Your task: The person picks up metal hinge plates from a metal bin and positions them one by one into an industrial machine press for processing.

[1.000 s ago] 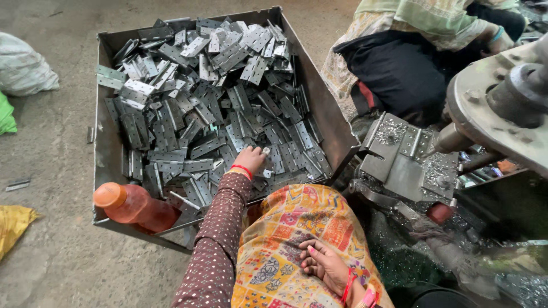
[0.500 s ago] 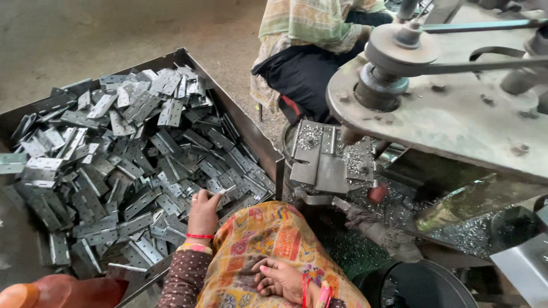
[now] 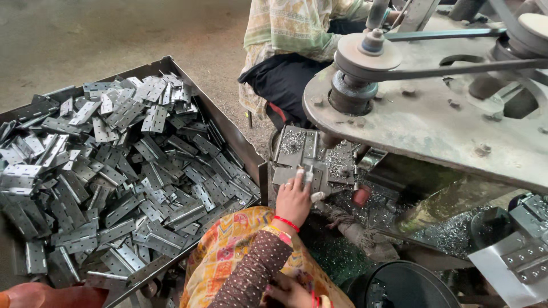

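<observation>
My left hand (image 3: 294,199), with a red bangle at the wrist and a dotted brown sleeve, reaches forward to the metal fixture (image 3: 294,149) under the machine. Its fingers pinch a grey hinge plate (image 3: 309,173) and set it flat on the fixture. My right hand (image 3: 288,292) rests on my patterned orange lap at the bottom edge, partly cut off, with nothing in it. To the left, a large metal tray (image 3: 244,153) holds a heap of several grey hinge plates (image 3: 125,171).
A heavy belt-driven machine (image 3: 434,120) with a pulley (image 3: 365,54) overhangs the fixture at right. Metal shavings (image 3: 451,234) lie below it. Another person (image 3: 291,51) sits behind. A dark bucket (image 3: 402,285) stands at bottom right, and an orange bottle (image 3: 34,296) at bottom left.
My left hand has left the tray of hinge plates and moved right to the fixture, carrying one plate. The view has swung right. My right hand has stayed on my lap.
</observation>
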